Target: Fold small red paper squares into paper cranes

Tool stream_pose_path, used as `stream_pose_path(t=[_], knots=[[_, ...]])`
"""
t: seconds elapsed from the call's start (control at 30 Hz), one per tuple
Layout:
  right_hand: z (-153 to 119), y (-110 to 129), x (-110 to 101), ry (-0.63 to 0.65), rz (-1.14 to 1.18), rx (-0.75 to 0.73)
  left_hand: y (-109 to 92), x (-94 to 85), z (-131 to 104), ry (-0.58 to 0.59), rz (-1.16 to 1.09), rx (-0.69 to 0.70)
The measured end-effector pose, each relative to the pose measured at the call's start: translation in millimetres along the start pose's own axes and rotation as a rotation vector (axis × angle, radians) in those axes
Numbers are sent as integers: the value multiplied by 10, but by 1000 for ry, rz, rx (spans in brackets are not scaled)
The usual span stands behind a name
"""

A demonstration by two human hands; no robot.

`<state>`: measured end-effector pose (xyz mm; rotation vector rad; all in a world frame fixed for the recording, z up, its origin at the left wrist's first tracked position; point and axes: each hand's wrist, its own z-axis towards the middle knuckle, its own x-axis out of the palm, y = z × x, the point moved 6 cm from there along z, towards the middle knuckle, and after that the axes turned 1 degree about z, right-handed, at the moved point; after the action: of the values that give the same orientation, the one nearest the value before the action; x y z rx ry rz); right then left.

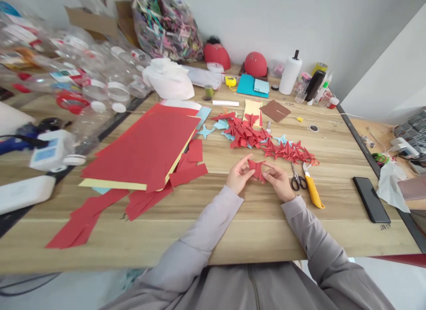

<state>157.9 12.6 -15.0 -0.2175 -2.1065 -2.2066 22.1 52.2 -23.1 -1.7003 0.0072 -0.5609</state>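
Note:
Between my two hands is a folded red paper piece with pointed corners, held a little above the wooden table. My left hand pinches its left side between thumb and fingers. On the other side my right hand grips the right edge the same way. Just beyond the hands lies a heap of red folded paper stars, with a row of red stars to its right. A light blue paper star rests left of the heap. Black-handled scissors and a yellow utility knife lie beside my right hand.
Large red paper sheets cover the left of the table, with cut red strips in front. A black phone lies at right. Plastic bottles crowd the far left. A white spray bottle stands at the back.

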Motion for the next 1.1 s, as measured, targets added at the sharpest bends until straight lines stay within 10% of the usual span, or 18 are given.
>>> stream_pose_path(t=[0.2,0.7,1.1], knots=[[187,-61,-76,-66,57,-3,-8,0,161,80,133,-3],[203,-95,-79,-43,38,26,-112,-5,119,10,585,500],[201,-67,-62,-33,70,-3,52,6,186,-20,294,168]])
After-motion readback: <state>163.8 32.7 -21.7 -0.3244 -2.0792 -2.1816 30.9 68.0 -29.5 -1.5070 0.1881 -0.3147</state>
